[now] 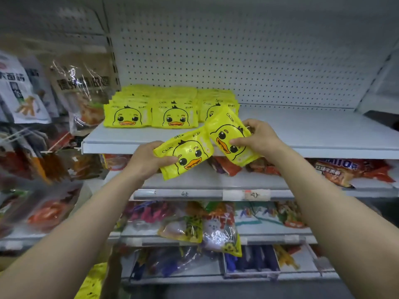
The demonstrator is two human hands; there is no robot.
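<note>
White shop shelf [302, 130] across the middle, stacked yellow packs [151, 113] at its left. Left hand [146, 160] fingers curled round one duck pack [185, 154], right hand [261, 139] gripping a second pack [228, 137]

The right pack [232, 137] hides most of the third stack [218, 97]. The left edge cuts off hanging bags [19, 93]. The price labels [256, 194] are too blurred to read.

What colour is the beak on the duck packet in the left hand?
Orange, on the bright yellow plastic duck packet gripped by the left hand; head view.
</note>
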